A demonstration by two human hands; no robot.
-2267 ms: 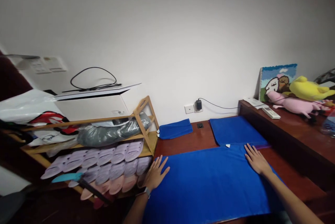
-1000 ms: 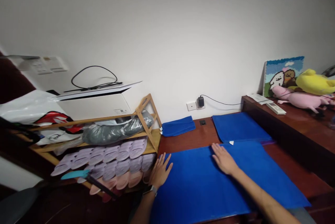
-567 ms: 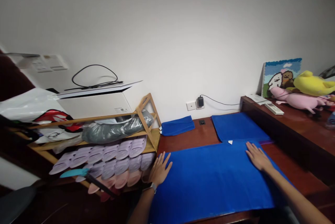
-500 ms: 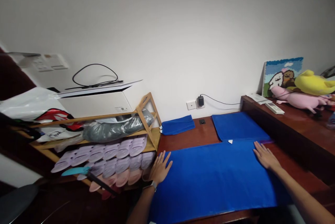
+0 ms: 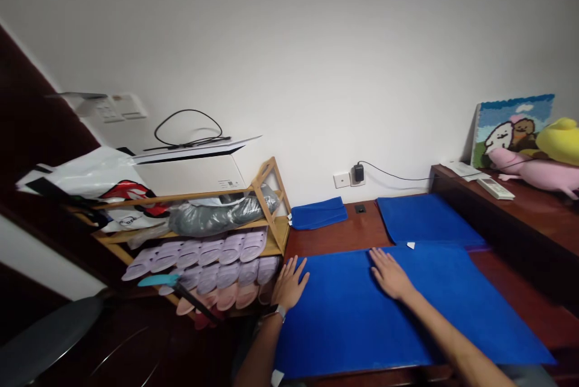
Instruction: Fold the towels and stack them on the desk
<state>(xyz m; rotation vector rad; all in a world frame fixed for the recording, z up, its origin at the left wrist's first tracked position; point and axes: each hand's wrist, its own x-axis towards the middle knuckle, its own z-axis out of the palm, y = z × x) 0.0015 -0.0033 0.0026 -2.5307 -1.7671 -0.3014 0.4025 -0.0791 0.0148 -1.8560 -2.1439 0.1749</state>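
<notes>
A large blue cloth (image 5: pixel 344 320) lies spread flat over the front of the reddish-brown wooden table (image 5: pixel 325 241). My left hand (image 5: pixel 290 286) rests on its left edge, palm down with fingers spread. Near the middle of its far edge, my right hand (image 5: pixel 389 273) lies flat with the fingers stretched out. Behind, a second blue cloth (image 5: pixel 427 219) lies at the right, close to a small white tag (image 5: pixel 411 246). A narrower folded blue cloth (image 5: pixel 318 213) sits at the back left, by the wall.
To the left stands a wooden rack (image 5: pixel 271 218) with several lilac slippers (image 5: pixel 210 251) and a white box (image 5: pixel 194 173) on top. A black plug (image 5: pixel 359 172) is in the wall socket. On the raised right ledge are a remote (image 5: pixel 495 188) and a pink plush toy (image 5: pixel 536 173).
My right hand has moved left across the cloth, from its right side to near the middle. My left hand stays at the left edge. The view has turned slightly left.
</notes>
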